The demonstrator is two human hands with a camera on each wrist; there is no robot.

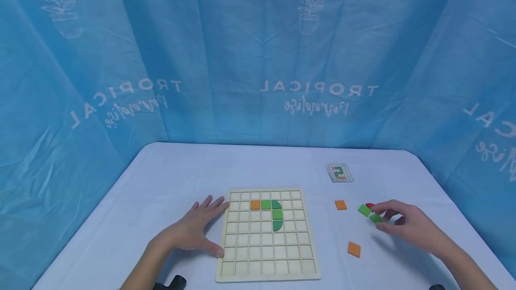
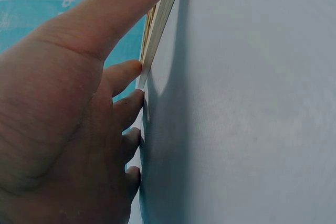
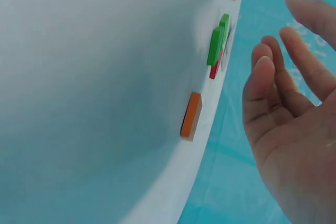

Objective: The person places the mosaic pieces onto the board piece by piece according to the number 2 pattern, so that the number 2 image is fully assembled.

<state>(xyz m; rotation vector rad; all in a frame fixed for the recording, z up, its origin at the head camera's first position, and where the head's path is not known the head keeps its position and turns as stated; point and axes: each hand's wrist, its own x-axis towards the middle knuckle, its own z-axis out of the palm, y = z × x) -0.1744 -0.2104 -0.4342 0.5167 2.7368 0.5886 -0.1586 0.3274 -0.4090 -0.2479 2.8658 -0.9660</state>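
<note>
While the table [image 1: 161, 182] bears the board [image 1: 258, 238], the left hand [image 1: 196, 226], fingers spread, touches its left edge and the right hand [image 1: 411, 222], fingers loosely bent round nothing, hovers right of the card [image 1: 339, 173], near two green tiles [image 1: 364, 210], two orange tiles [image 1: 354, 249] and a red piece [image 1: 368, 205], five pieces [image 1: 266, 205] sitting in the board's far rows.

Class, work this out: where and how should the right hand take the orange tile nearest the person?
The orange tile is probably best pinched by its near and far edges, the right hand coming from above and its right side. It lies flat, so its face offers no hold, but those opposite edges are straight. The board lies to its left; the hand, to its right.
</note>
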